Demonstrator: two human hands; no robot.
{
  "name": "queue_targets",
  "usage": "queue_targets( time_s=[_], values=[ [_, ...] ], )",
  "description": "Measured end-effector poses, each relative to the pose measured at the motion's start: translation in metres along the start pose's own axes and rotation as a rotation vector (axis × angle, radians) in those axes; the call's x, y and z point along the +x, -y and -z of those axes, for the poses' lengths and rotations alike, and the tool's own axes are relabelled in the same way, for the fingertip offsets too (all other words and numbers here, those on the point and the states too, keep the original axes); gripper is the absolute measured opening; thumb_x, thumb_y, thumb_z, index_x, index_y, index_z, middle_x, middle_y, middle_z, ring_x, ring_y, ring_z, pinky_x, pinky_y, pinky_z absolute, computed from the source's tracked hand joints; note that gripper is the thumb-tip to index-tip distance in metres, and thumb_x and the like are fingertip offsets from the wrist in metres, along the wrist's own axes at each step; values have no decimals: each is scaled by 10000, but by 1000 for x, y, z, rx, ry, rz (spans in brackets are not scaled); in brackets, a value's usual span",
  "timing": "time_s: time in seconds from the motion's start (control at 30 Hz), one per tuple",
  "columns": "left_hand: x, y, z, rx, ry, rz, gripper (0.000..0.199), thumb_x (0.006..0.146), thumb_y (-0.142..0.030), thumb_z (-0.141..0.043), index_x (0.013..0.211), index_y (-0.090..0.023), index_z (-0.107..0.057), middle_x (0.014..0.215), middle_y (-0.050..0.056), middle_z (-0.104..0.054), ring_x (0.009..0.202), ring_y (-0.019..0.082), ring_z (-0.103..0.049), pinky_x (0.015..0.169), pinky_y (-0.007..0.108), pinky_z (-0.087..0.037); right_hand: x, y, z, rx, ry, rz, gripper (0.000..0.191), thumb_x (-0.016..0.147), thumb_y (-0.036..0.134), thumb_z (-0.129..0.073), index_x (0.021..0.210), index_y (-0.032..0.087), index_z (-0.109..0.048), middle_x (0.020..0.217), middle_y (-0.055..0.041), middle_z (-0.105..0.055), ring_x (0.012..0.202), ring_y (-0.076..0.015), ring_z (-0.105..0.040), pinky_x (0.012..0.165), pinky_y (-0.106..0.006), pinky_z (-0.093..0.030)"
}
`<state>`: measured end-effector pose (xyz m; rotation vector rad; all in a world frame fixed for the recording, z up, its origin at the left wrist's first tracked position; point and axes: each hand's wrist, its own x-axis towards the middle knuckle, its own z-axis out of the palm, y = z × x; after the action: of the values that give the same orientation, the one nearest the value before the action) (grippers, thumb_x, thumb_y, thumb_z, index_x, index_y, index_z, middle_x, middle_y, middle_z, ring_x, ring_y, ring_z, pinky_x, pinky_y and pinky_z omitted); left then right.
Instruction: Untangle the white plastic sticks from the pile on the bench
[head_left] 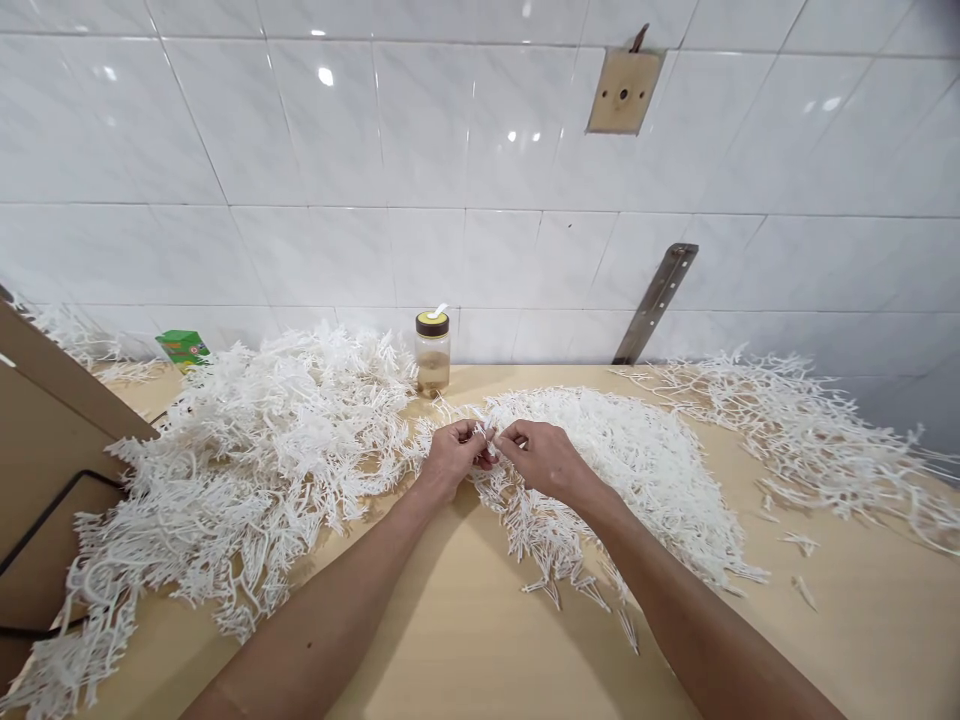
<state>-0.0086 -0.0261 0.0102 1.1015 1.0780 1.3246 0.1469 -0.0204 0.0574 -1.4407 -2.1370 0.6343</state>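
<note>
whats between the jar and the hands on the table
In the head view, white plastic pieces from the heaps cover the stretch between the jar and the left hand and right hand.

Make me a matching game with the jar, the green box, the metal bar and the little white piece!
Things:
1. jar
2. green box
3. metal bar
4. small white piece

Places:
A. leaning against the tiled wall
B. pinched between the left hand and right hand
C. far left, behind the big white pile
D. upright near the wall, brown lid on top

Pairs: 1-D, 2-C, 3-A, 4-B
</note>
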Motion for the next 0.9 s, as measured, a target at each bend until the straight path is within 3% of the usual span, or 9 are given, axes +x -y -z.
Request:
queue_targets(
  time_s=[0.27,0.5,0.67,0.9],
  values=[
    [-3,0,-4,72,-99,-51,281,701,-420,-749,708,-162,-638,519,-15,-611,456,112,-563,481,227,-488,3,-5,-4,112,12,-53,171,825,235,-527,773,187,-683,731,1,-686,518,-109,-598,526,-228,-433],
    [-1,4,-5,138,-203,-62,271,685,-413,-746,659,-175,-618,528,-44,-570,422,89,-509,415,204,-419,-3,3,-4,104,98,-45,269,833,439,-586,834,179,-654,817,-30,-693,554,-114,-604,489,-218,-408],
    [-3,0,-6,74,-164,-17,319,644,-438,-779,672,-161,-623,548,-19,-594,474,105,-551,446,208,-444,0,0,-8,-18,-17,-27,187,839,326,-557,742,197,-651,729,-16,-689,646,-149,-617,559,-240,-410],
    [-4,-8,-9,-39,-141,55,414,596,-496,-811,677,-158,-587,563,-11,-591,506,122,-585,478,229,-480,3,-5,-6,142,-33,-87,164,824,258,-545,800,183,-688,737,-14,-703,467,-112,-594,500,-234,-436]
  ],
)
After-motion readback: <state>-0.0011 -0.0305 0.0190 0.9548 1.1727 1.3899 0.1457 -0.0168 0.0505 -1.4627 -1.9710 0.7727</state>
